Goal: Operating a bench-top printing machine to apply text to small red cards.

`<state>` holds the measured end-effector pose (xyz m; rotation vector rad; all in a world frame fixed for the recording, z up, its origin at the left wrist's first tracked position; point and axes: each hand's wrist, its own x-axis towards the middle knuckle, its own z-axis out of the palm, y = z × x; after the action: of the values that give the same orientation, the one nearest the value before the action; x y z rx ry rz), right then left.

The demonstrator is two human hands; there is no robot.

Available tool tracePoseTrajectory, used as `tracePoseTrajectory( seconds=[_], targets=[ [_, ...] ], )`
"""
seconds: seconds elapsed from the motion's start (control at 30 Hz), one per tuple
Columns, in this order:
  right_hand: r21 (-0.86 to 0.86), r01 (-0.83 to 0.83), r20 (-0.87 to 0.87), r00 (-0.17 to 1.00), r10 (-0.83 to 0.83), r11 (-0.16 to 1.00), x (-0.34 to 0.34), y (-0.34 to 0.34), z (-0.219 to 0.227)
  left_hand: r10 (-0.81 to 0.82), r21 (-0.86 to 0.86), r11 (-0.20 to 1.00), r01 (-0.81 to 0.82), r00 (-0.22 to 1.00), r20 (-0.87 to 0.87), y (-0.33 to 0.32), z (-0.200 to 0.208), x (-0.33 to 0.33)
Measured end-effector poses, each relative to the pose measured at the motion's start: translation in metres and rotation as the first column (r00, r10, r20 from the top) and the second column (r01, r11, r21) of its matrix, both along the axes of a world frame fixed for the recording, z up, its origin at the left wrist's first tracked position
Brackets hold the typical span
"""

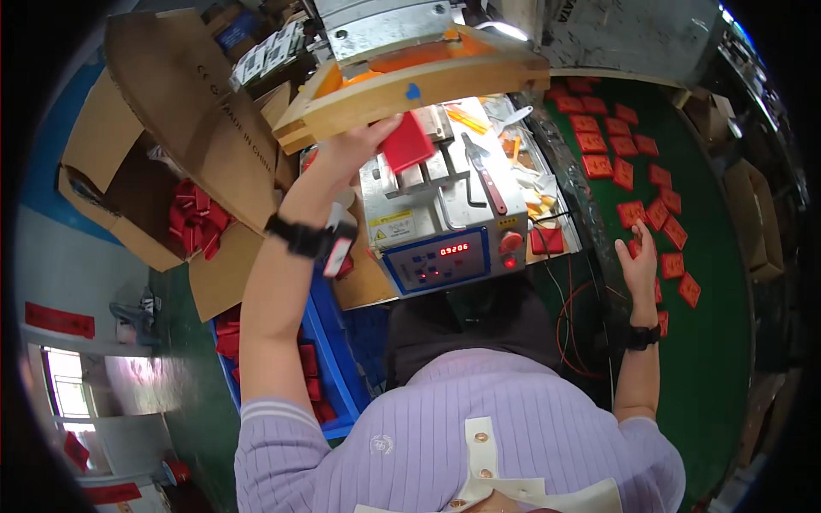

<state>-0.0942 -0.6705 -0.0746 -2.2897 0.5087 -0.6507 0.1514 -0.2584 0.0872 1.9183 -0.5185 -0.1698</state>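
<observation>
The person wears a lilac ribbed knit top (445,427) with cream button placket and black wristbands (299,237).

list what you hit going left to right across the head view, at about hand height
cardboard box of red pieces → left hand holding a red piece → grey machine → right hand → red pieces on the green belt

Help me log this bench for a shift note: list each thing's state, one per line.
Left hand: raised, gripping a red piece.
Right hand: open, resting among red pieces spread on the green surface.
Benchtop machine: on, display lit.
Cardboard box: open, red pieces inside.
</observation>
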Motion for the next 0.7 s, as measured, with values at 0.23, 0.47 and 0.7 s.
tracePoseTrajectory(
  seconds=[0.23, 0.47, 0.7],
  targets=[
    [0.187, 0.019, -0.081, 0.997, -0.004, 0.982, -0.003, 0.002, 0.007, -0.191, 0.531, 0.847, -0.003, 0.932, 0.309, -0.032, -0.043, 0.082],
    [0.239, -0.035, -0.054, 0.997, 0.050, 0.970, 0.007, 0.004, 0.004, -0.434, 0.885, 0.461, 0.074, 0.888, 0.152, -0.052, -0.016, 0.029],
    [0.310, -0.198, 0.002, 0.978, 0.208, 0.930, 0.027, 0.021, 0.009, -0.771, 0.216, 0.636, 0.741, 0.621, 0.139, 0.006, -0.009, -0.125]
  ],
)
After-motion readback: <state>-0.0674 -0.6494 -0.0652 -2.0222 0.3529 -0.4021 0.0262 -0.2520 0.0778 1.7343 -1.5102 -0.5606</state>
